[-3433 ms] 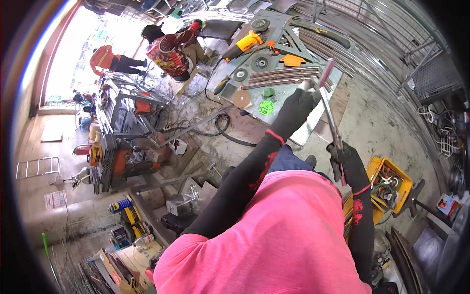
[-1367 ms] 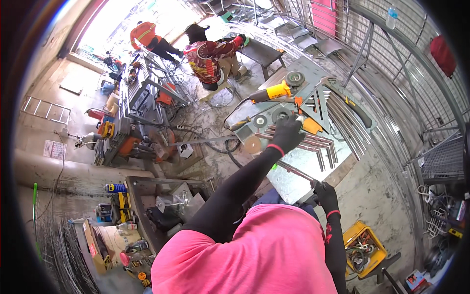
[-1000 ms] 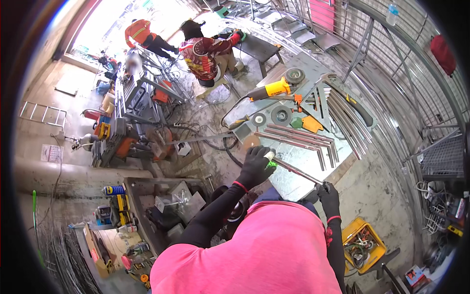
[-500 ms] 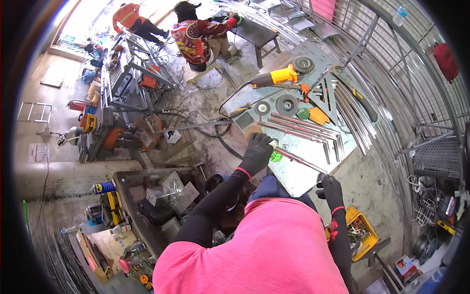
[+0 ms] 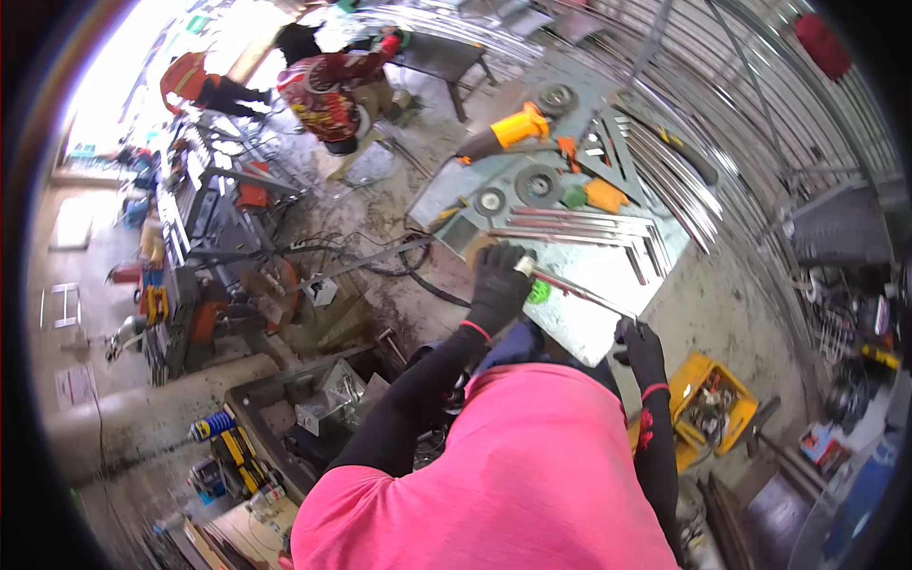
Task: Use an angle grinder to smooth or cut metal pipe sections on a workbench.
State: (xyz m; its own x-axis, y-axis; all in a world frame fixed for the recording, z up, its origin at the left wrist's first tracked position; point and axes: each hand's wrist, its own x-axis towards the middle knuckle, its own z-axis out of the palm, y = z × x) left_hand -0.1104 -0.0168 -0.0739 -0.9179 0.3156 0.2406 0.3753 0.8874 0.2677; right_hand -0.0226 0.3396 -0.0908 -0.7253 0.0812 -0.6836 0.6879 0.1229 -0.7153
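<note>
A thin metal bar (image 5: 591, 297) slants across the near part of the pale metal sheet (image 5: 581, 332). My left hand (image 5: 502, 288), in a dark glove, is closed at its left end; a pale patch shows by the thumb. A brown disc (image 5: 478, 249) partly shows behind that hand's fingers. At the bar's right end, by the sheet's edge, the gloved fingers of my right hand (image 5: 641, 350) are closed on it. Something bright green (image 5: 539, 291) lies beside my left hand. Several similar bars (image 5: 570, 226), some with bent ends, rest farther up the sheet.
A yellow angle grinder (image 5: 521, 125), loose grinding discs (image 5: 539, 183) and more metal tubes (image 5: 670, 176) cover the far part of the work surface. A yellow toolbox (image 5: 684, 391) stands at right. Two other people (image 5: 328, 90) work at the upper left. Cables (image 5: 418, 275) cross the floor.
The view has shifted and turned, so the sheet and the people appear farther left and higher. Both hands keep nearly the same hold on the bar.
</note>
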